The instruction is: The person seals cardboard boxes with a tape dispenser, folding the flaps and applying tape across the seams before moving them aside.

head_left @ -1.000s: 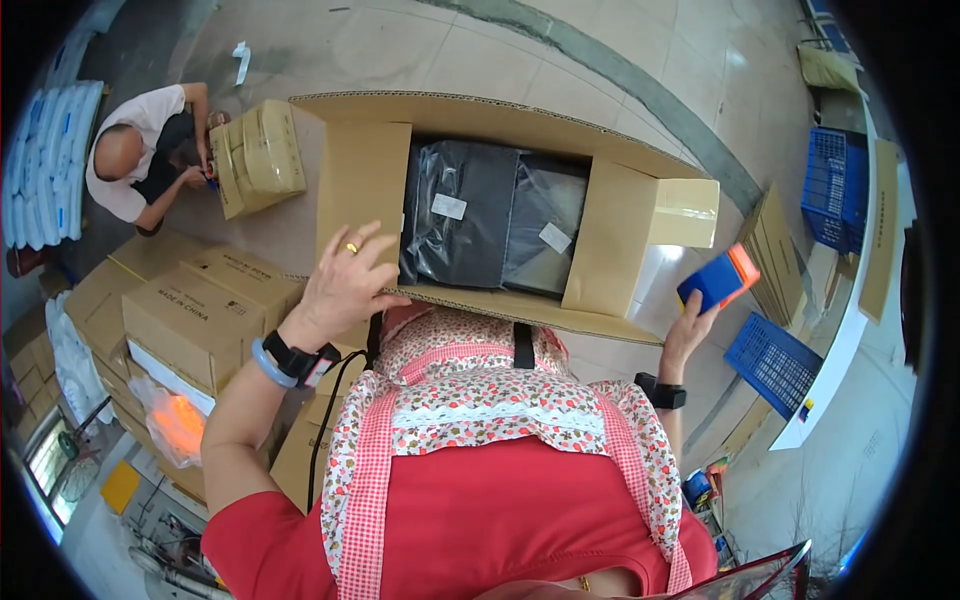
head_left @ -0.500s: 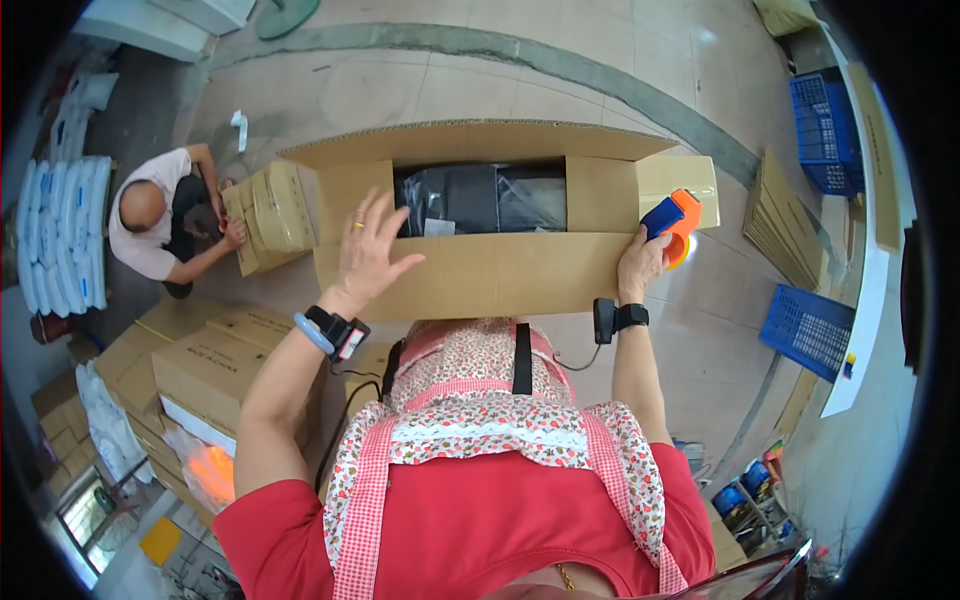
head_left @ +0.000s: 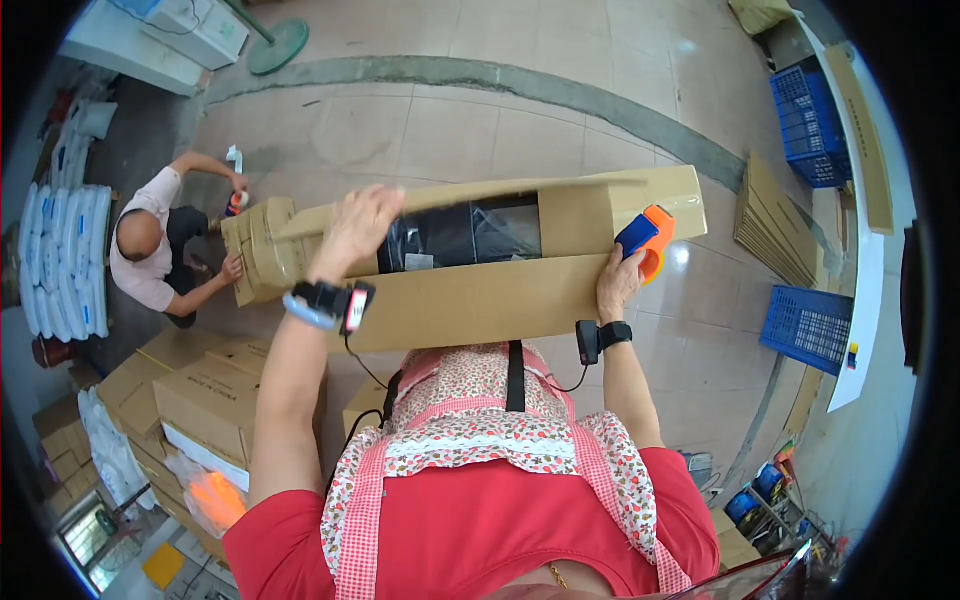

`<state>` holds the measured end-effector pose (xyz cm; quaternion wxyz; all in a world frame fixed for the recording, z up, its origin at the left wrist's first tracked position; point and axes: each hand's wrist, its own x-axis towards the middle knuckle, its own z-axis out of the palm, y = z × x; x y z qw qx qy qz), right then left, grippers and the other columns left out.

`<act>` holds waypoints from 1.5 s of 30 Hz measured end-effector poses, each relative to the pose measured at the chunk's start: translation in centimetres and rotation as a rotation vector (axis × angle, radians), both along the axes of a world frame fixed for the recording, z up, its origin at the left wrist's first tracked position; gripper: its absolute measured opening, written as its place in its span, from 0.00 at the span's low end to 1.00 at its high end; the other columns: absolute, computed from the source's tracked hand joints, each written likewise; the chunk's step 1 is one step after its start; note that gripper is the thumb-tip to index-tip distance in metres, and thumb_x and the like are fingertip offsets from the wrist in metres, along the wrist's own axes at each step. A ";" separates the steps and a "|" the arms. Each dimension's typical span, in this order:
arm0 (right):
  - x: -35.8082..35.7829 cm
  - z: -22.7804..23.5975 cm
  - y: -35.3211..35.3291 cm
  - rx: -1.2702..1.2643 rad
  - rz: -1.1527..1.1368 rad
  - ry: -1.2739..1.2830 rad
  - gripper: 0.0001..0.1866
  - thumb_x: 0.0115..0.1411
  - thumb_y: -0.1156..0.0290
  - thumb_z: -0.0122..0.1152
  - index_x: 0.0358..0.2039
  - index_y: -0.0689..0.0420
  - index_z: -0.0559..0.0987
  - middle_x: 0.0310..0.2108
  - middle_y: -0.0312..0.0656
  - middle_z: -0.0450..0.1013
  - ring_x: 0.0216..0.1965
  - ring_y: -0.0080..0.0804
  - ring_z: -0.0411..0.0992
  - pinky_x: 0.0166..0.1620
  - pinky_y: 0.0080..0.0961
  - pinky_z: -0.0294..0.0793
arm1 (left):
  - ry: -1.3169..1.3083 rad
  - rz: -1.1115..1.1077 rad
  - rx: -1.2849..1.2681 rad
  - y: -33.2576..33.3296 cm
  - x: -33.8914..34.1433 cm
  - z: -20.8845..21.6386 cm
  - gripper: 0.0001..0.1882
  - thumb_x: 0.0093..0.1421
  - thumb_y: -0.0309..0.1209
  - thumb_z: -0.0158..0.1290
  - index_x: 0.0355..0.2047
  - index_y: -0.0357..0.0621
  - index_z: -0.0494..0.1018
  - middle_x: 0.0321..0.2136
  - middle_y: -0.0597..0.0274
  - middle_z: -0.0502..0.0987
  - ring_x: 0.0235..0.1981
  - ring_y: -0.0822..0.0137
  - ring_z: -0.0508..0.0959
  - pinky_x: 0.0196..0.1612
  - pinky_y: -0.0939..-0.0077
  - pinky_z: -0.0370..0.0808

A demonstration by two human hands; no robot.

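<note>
dark print [head_left: 212, 392] is marking a brown carton [head_left: 203, 415]; a white label [head_left: 419, 262], unreadable from here, is showing on black wrapping [head_left: 447, 236].

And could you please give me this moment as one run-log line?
left hand: at far flap | right hand: holding tape dispenser | box: top open, dark packages inside | co-worker: beside another carton

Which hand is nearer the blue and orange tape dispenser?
Right. The right hand grips the tape dispenser; the left hand is well to its left, over the open box.
</note>
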<state>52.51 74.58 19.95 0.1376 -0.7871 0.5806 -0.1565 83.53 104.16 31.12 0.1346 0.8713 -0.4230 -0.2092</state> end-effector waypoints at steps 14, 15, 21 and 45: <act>-0.3 5.5 -3.2 -0.121 0.430 -0.247 0.21 0.59 0.57 0.56 0.38 0.66 0.71 0.36 0.53 0.73 0.37 0.49 0.72 0.42 0.37 0.69 | -0.305 0.263 -0.032 2.8 -9.9 -6.5 0.30 0.61 0.44 0.44 0.63 0.55 0.55 0.65 0.57 0.49 0.66 0.49 0.47 0.63 0.43 0.45; -0.2 6.2 -2.7 -0.113 0.453 -0.247 0.21 0.59 0.57 0.56 0.38 0.66 0.71 0.36 0.53 0.73 0.37 0.49 0.72 0.42 0.37 0.69 | -0.300 0.263 -0.043 2.7 -9.9 -6.4 0.30 0.61 0.44 0.45 0.63 0.56 0.56 0.65 0.57 0.49 0.66 0.49 0.47 0.63 0.43 0.45; 1.5 7.1 -1.9 0.302 0.944 -0.001 0.19 0.54 0.60 0.62 0.33 0.66 0.76 0.26 0.46 0.75 0.27 0.37 0.73 0.33 0.33 0.71 | -0.326 0.299 -0.143 2.6 -9.7 -8.2 0.30 0.60 0.44 0.47 0.61 0.55 0.58 0.65 0.57 0.50 0.65 0.50 0.49 0.63 0.44 0.46; 20.1 6.9 12.9 1.314 1.422 0.110 0.24 0.47 0.56 0.69 0.36 0.64 0.80 0.21 0.34 0.73 0.24 0.18 0.69 0.29 0.20 0.70 | -0.262 0.958 -0.563 12.6 -7.3 -7.1 0.23 0.59 0.48 0.52 0.43 0.40 0.73 0.34 0.55 0.78 0.38 0.57 0.77 0.41 0.68 0.73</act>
